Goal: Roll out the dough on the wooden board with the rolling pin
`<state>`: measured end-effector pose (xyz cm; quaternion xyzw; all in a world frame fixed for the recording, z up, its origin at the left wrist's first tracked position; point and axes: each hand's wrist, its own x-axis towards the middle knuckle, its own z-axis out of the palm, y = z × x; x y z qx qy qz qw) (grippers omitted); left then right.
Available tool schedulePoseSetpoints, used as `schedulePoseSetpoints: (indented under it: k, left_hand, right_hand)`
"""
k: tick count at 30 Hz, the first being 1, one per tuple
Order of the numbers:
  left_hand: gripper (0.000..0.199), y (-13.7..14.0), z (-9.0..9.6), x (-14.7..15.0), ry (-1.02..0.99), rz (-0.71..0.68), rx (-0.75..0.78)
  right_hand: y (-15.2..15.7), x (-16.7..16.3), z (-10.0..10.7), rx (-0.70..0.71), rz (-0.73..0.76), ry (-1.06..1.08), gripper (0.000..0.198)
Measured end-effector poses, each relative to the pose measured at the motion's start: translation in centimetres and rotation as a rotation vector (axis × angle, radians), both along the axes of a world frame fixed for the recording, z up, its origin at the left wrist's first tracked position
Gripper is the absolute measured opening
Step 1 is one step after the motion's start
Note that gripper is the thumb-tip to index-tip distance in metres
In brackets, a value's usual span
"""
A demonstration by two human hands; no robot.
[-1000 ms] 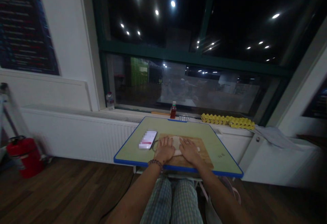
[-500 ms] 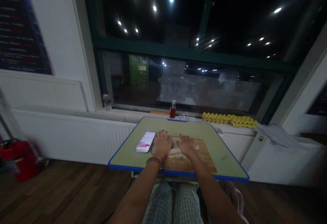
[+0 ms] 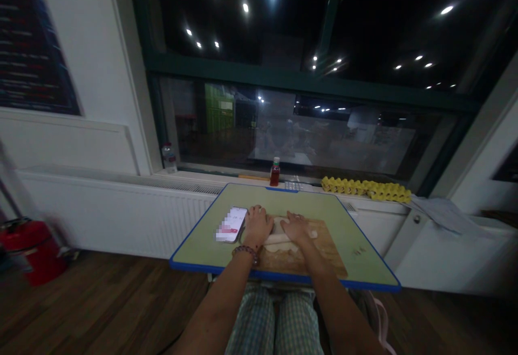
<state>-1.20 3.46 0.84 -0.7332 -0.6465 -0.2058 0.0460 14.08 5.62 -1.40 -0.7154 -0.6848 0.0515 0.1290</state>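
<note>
On the wooden board (image 3: 324,255) lies a flat, pale sheet of dough (image 3: 279,248) with an uneven edge. A light-coloured rolling pin (image 3: 278,238) runs crosswise over it, its end showing past my right hand. My left hand (image 3: 258,226), with a beaded bracelet at the wrist, lies flat at the pin's left part, fingers stretched forward. My right hand (image 3: 296,227) rests on the pin's right part, fingers extended and a little apart. Both palms hide portions of the pin and dough. Close to my left hand is a phone (image 3: 232,225) with its screen lit.
The small green table (image 3: 194,255) has a blue edge. Behind it on the sill stand a bottle of red-brown liquid (image 3: 274,172), a yellow egg tray (image 3: 366,189) and a clear bottle (image 3: 169,159). A red fire extinguisher (image 3: 32,250) is on the floor at left.
The camera view has shifted slightly. My hands stay spread on the rolling pin in nearly the same place, and more of the dough's near edge shows.
</note>
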Motion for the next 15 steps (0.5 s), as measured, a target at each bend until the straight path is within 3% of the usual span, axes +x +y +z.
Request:
schedulePoseSetpoints:
  k: [15]
  left_hand:
    - [0.033, -0.51, 0.31, -0.13, -0.043, -0.064, -0.051]
  right_hand:
    - [-0.45, -0.06, -0.1, 0.045, -0.006, -0.008, 0.06]
